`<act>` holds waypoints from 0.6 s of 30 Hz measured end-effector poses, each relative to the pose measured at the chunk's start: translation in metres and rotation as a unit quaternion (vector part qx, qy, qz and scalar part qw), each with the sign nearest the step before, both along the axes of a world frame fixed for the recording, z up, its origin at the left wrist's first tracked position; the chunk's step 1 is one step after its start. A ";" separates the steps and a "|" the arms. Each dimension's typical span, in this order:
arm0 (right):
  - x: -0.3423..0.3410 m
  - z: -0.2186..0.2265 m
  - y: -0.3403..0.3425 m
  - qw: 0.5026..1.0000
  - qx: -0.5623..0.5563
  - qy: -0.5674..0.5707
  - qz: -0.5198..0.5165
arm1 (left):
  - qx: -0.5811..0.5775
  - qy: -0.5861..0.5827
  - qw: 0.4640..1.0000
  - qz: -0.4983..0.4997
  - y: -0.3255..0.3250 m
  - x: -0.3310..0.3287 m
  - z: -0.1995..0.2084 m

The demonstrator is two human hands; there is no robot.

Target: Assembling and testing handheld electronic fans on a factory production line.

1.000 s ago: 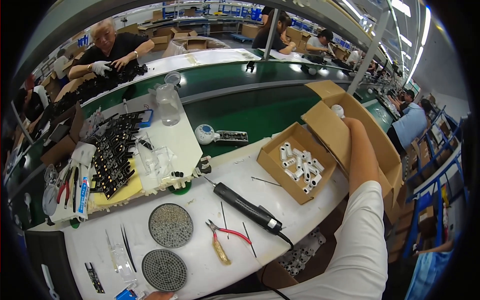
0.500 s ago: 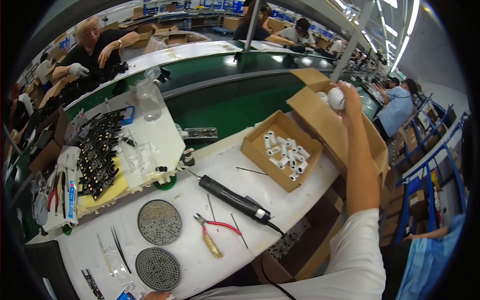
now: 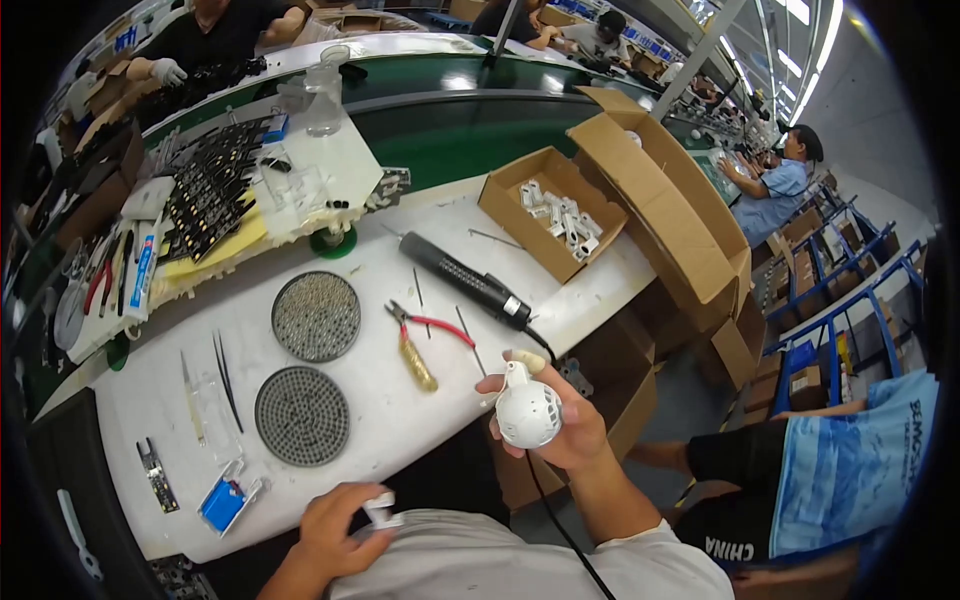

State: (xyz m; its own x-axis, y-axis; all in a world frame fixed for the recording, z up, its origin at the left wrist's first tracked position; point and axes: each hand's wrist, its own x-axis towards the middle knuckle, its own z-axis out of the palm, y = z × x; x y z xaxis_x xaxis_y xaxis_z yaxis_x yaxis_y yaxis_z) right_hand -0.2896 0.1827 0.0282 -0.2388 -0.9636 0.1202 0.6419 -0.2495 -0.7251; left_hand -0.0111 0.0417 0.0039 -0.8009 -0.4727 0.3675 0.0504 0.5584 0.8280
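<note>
My right hand (image 3: 578,432) is closed around a round white vented plastic housing (image 3: 528,414), with a short neck pointing up. Lower and to the left, just off the table's front edge, my left hand (image 3: 332,528) pinches a small white plastic part (image 3: 381,511). Nearest the housing on the white table lie red-handled cutting pliers (image 3: 418,362) and a black electric screwdriver (image 3: 468,282). Two round trays of small metal pieces, one upper (image 3: 316,316) and one lower (image 3: 302,416), sit left of the pliers. A blue block (image 3: 221,504) in a pale frame lies near my left hand.
A low carton (image 3: 512,228) of white parts stands beside a tall open carton (image 3: 655,215). Tweezers (image 3: 227,382) and a small circuit board (image 3: 156,474) lie at left. Beyond runs a green conveyor (image 3: 440,135). A black cord (image 3: 556,520) hangs near my right arm. Co-workers are nearby.
My right hand has come back from the tall carton to the table's front, bringing the white housing. My left hand has risen into fuller view with the small white part. The view has tilted down.
</note>
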 end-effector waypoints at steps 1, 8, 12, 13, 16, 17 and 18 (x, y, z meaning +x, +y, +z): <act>0.009 0.002 -0.003 0.999 0.008 -0.045 0.024 | 0.000 0.008 0.999 -0.042 0.004 -0.005 0.003; 0.061 -0.008 -0.012 0.981 0.082 -0.106 0.138 | 0.047 0.106 0.992 -0.045 0.014 -0.003 0.003; 0.078 -0.027 -0.013 0.945 0.080 -0.190 0.255 | -0.057 0.111 0.991 -0.047 0.003 0.008 0.009; 0.080 -0.029 -0.013 0.928 0.116 -0.222 0.274 | -0.052 0.101 0.993 -0.042 0.002 0.012 0.008; 0.084 -0.034 -0.016 0.887 0.189 -0.289 0.306 | 0.031 0.073 0.991 -0.104 0.001 0.015 -0.001; 0.085 -0.036 -0.018 0.889 0.189 -0.270 0.317 | 0.036 0.068 0.992 -0.104 0.002 0.017 -0.002; 0.086 -0.037 -0.019 0.891 0.188 -0.251 0.327 | 0.075 0.065 0.989 -0.110 0.003 0.019 -0.003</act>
